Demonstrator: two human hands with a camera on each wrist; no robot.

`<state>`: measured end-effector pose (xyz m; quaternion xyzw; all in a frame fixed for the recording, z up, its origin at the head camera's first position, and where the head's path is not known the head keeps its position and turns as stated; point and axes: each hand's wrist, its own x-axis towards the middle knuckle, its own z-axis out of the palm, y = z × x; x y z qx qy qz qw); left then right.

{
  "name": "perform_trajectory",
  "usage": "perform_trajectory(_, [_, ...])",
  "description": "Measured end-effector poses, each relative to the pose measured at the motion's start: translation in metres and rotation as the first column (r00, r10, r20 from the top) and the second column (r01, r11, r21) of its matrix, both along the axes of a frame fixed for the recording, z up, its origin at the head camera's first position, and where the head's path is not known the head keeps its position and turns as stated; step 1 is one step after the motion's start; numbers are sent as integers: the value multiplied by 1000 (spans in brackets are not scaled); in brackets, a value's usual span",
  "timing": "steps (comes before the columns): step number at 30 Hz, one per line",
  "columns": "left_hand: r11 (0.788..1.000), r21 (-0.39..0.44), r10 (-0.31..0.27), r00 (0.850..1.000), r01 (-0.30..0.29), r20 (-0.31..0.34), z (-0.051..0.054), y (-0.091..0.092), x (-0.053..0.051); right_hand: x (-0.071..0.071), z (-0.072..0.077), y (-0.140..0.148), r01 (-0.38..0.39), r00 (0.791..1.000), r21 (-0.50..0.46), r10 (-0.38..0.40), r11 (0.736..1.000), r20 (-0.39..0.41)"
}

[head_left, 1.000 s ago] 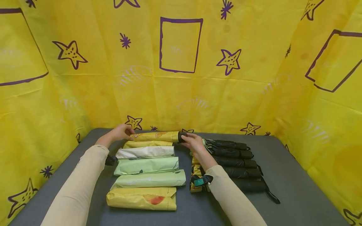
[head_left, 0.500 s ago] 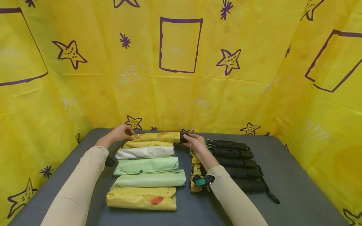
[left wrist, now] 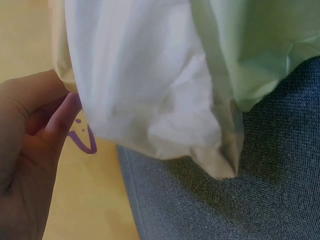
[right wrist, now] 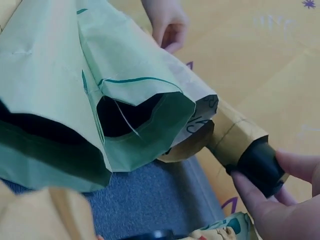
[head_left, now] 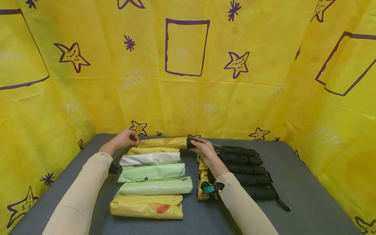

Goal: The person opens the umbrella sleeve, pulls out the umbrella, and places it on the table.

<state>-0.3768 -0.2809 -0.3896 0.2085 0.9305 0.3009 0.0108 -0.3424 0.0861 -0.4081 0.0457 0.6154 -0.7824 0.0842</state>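
Observation:
At the back of the table lies a yellow fabric sleeve (head_left: pixel 164 142) with orange-slice prints. A folded umbrella's black end (right wrist: pixel 261 167) sticks out of its right opening; the rest is hidden inside. My left hand (head_left: pixel 124 138) pinches the sleeve's closed left end between thumb and fingers. With thumb and fingers my right hand (head_left: pixel 204 150) grips the black end. In front lie another yellow sleeve (head_left: pixel 152 150), a white sleeve (head_left: pixel 151 159), green sleeves (head_left: pixel 152 172) and a yellow sleeve with a red print (head_left: pixel 147 207). The right wrist view shows dark green-sleeve openings.
Several folded umbrellas (head_left: pixel 254 192) lie in a row on the right, black ends pointing right, partly behind my right forearm. The grey table (head_left: pixel 302 195) meets a yellow patterned curtain (head_left: pixel 188 107) at the back and sides.
Over the second, my right hand and the umbrella's black end have shifted slightly right, and the held sleeve with them. In the last half second the hands have hardly moved.

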Motion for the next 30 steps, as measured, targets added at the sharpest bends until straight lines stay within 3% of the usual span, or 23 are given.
perform_trajectory(12, [999,-53,3,999,-5,-44,1,5,-4,1,3,7,4,1000,-56,-5,998,-21])
perform_trajectory(21, [999,-11,34,999,-34,5,-3,-7,-2,1,3,19,42,999,-54,-43,998,-5])
perform_trajectory(26, [999,32,-9,996,6,83,-4,-4,-1,1,3,19,50,999,-38,-50,998,2])
perform_trajectory(30, [1000,28,-10,996,8,90,-3,0,-2,1,2,19,55,998,-25,-55,998,-5])
